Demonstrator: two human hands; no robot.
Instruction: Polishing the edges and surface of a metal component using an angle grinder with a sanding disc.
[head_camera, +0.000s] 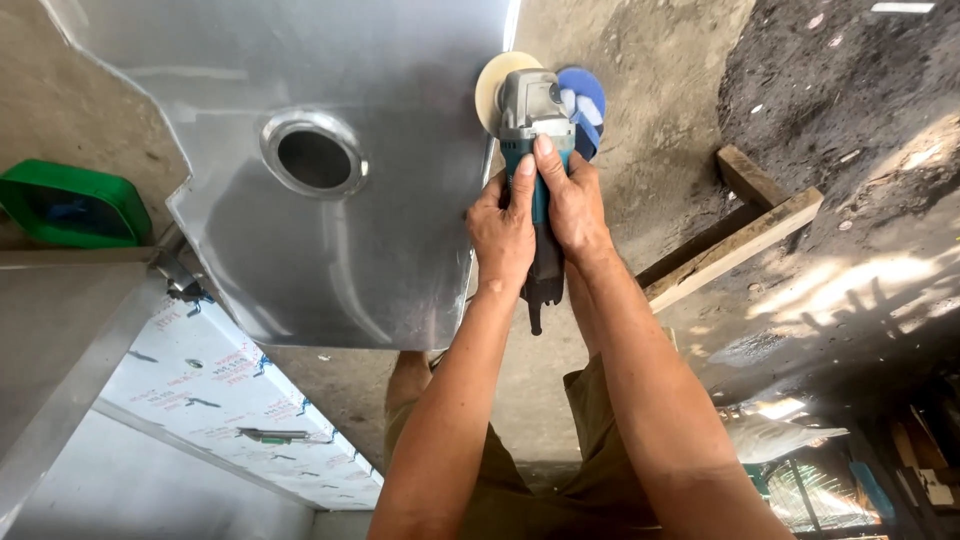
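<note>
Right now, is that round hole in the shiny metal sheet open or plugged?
Open: the round hole in the shiny metal sheet looks dark and empty.

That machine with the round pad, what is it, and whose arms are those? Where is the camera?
The camera sits on a person's head and looks down, so the two bare arms are that person's own. Both hands, the left hand and the right hand, grip a teal and grey handheld power tool with a pale round pad at its tip. The pad sits at the edge of a big shiny steel sheet that has a round hole in it. Nearby are a green plastic tub, wooden planks and a dirt floor.
</note>
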